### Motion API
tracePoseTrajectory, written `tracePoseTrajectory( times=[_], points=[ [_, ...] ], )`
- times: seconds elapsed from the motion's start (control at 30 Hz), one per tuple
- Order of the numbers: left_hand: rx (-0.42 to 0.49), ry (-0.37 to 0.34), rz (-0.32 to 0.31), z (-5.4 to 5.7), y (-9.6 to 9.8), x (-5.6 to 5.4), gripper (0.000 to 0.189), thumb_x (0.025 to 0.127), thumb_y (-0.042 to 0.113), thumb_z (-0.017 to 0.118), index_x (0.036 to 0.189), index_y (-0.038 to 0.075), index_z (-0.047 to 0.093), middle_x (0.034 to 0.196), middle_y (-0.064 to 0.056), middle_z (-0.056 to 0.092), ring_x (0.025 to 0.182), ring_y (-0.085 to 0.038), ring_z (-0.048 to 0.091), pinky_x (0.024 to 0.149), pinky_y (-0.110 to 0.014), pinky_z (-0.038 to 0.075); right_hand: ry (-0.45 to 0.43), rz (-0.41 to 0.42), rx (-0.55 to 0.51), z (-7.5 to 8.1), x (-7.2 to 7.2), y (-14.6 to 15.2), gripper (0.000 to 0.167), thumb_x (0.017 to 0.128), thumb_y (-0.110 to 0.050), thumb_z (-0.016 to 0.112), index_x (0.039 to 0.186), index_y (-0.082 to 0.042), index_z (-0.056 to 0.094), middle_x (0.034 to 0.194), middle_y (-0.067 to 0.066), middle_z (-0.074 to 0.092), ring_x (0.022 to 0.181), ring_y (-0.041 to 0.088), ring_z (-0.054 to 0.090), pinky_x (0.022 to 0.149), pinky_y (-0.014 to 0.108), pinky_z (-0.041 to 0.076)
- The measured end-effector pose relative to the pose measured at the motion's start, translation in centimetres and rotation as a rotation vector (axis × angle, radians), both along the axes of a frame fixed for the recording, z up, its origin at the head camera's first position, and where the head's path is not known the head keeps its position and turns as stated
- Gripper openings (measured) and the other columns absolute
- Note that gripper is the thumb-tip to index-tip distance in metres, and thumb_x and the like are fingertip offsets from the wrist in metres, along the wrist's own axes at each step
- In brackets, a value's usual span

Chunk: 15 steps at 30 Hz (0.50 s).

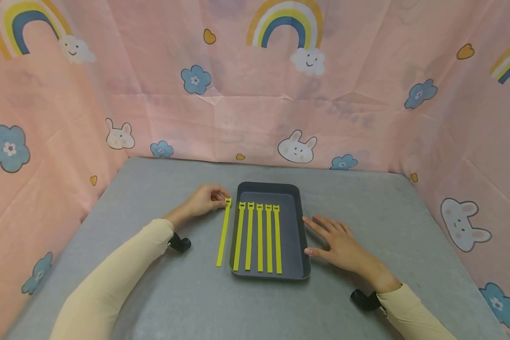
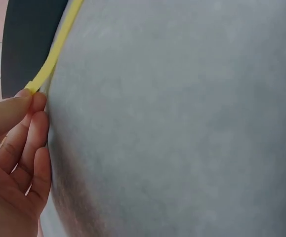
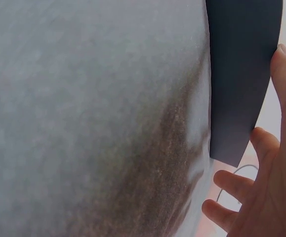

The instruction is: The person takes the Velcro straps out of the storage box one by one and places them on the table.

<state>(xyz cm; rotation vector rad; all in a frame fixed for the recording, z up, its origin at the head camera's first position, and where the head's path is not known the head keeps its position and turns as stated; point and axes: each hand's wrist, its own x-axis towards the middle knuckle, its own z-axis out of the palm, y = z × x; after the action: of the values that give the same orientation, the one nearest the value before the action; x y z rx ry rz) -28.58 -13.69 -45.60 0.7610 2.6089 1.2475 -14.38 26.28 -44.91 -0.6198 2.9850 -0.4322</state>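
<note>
Between thumb and forefinger, my left hand (image 1: 205,200) pinches the slotted head of a yellow cable tie (image 1: 223,233), a flat hook-and-loop type strap. That strap lies along the outside of the dark grey tray's left wall. In the left wrist view the strap (image 2: 59,44) runs up and away from my left hand (image 2: 17,148). Inside the tray (image 1: 293,236), several like yellow straps (image 1: 260,238) lie side by side, heads toward the far end. My right hand (image 1: 337,243) touches the tray's right rim with spread fingers; in the right wrist view its fingertips meet the tray's wall (image 3: 241,74).
A grey cloth-covered table (image 1: 174,293) lies under everything. Pink printed curtain (image 1: 221,123) closes off the back and both sides. A black wrist camera (image 1: 180,243) sits below the left wrist, another black camera (image 1: 364,300) at the right.
</note>
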Motion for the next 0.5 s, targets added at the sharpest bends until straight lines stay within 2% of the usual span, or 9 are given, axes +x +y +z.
tracePoseTrajectory(
  times=[0.1, 0.5],
  points=[
    [-0.009, -0.008, 0.006, -0.10, 0.18, 0.02, 0.017, 0.088, 0.006, 0.073, 0.105, 0.002, 0.071, 0.090, -0.013, 0.075, 0.073, -0.009, 0.063, 0.064, -0.021, 0.047, 0.000, 0.000, -0.001, -0.09, -0.04, 0.02, 0.081, 0.089, -0.064, 0.059, 0.157, -0.035, 0.025, 0.160, 0.016, 0.033, 0.145, 0.042, 0.033, 0.112, 0.070, 0.017],
    [-0.068, 0.032, 0.026, -0.32, 0.27, 0.17, 0.014, 0.087, 0.008, 0.074, 0.100, 0.004, 0.072, 0.089, -0.009, 0.071, 0.076, -0.011, 0.060, 0.067, -0.021, 0.048, 0.010, 0.009, -0.012, -0.21, -0.09, 0.10, 0.081, 0.090, -0.061, 0.060, 0.157, -0.034, 0.025, 0.159, 0.016, 0.033, 0.144, 0.042, 0.033, 0.111, 0.070, 0.018]
  ],
)
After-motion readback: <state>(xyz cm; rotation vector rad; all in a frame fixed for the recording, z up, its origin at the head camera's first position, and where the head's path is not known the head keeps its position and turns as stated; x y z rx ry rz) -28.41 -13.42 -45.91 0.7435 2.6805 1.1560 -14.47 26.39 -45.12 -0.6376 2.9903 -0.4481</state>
